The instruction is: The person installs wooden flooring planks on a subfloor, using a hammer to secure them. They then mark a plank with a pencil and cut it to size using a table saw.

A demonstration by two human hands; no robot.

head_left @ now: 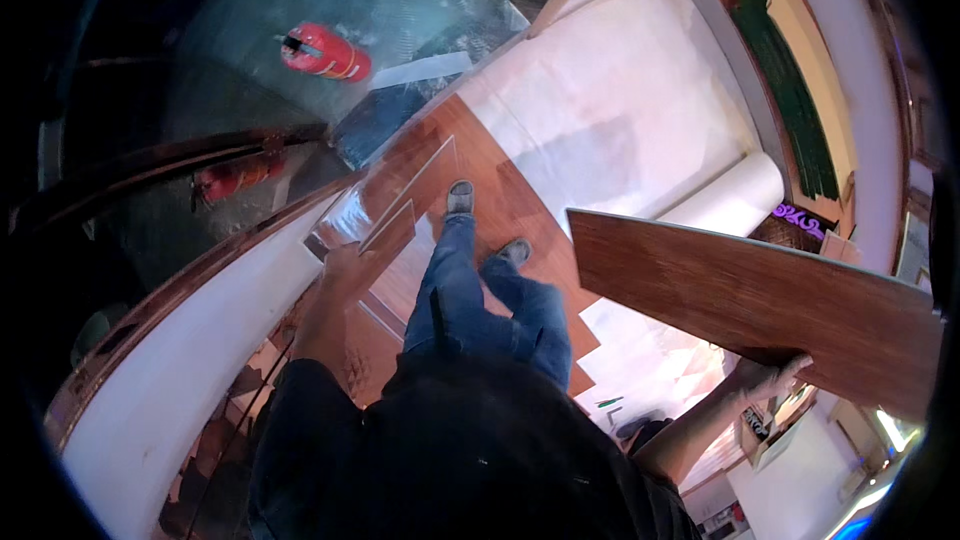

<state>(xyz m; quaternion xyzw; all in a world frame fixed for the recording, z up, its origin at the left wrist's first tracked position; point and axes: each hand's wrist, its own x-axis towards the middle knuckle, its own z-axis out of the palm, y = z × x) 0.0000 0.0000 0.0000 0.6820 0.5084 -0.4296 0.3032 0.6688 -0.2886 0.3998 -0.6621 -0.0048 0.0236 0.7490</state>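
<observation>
My right hand [768, 380] holds a long reddish-brown wood-look floor plank [740, 300] by its lower edge. The thumb lies against its face, and the plank is raised and tilted to my right. On the left, my left hand [345, 265] is closed at the end of a shorter floor plank [390, 237] with a pale edge; its fingers are partly hidden. Beside that hand is a pack of planks [345, 218] with shiny plastic wrap. Laid brown flooring [465, 145] lies under my feet, its stepped edge meeting a white underlay sheet [600, 100].
A rolled end of underlay [730, 195] lies at the right. Beyond a glass panel at far left stands a red fire extinguisher [325, 52]. A curved white wall [190, 370] runs along my left. A dark green panel [785, 90] stands at the far right.
</observation>
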